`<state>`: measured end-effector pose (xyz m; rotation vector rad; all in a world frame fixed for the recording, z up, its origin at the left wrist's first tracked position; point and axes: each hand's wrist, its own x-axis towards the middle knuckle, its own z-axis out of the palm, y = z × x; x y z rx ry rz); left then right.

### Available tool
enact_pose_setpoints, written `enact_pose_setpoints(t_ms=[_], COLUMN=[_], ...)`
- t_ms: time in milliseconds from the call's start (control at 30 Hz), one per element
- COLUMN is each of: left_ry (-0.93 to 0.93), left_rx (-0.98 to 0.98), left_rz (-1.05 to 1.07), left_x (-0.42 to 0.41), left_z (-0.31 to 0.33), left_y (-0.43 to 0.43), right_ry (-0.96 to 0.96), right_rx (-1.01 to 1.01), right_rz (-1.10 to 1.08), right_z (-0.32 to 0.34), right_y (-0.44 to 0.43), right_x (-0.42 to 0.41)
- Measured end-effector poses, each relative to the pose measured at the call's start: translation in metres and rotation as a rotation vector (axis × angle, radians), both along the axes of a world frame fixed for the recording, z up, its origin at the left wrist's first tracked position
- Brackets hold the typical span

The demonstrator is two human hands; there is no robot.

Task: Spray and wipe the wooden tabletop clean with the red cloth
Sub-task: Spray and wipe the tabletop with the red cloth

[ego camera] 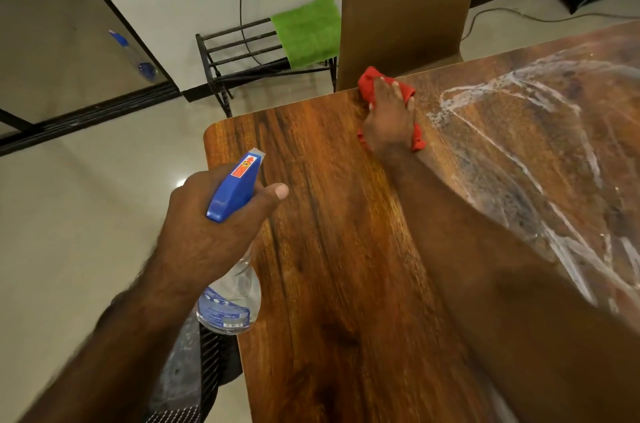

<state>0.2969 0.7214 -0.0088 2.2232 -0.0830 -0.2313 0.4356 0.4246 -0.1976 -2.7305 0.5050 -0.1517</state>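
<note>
Head view shows left hand (pixel 207 235) holding spray bottle (pixel 235 188) upright, nozzle forward.

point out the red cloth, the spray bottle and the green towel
red cloth (pixel 367 83), head view, bunched upper corner
spray bottle (pixel 235 187), head view, blue trigger head
green towel (pixel 306 31), head view, middle of fabric

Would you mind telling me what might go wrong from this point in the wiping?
The red cloth under the right hand sits at the far edge of the tabletop, so a stroke might slip off toward the chair. The foamy streaks to its right are unwiped and may dry into marks.
</note>
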Motion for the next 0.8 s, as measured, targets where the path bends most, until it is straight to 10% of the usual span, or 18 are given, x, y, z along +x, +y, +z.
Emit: enact_pose_setpoints(t_ms=[267,600,800], left_ry=[0.051,0.09,0.101], left_rx=[-0.008,-0.07,-0.068], left_rz=[0.042,0.03,0.043], left_x=[-0.027,-0.073,-0.094], left_z=[0.012,0.018,0.021], left_y=[-0.034,-0.039,-0.05], right_ry=[-0.003,-0.028,0.027], right_rx=[-0.036,0.013,0.039], right_rz=[0.613,0.092,0.486], right_z=[-0.008,0.004,0.006], right_y=[0.113,-0.032,0.091], right_x=[-0.117,-0.114,-0.212])
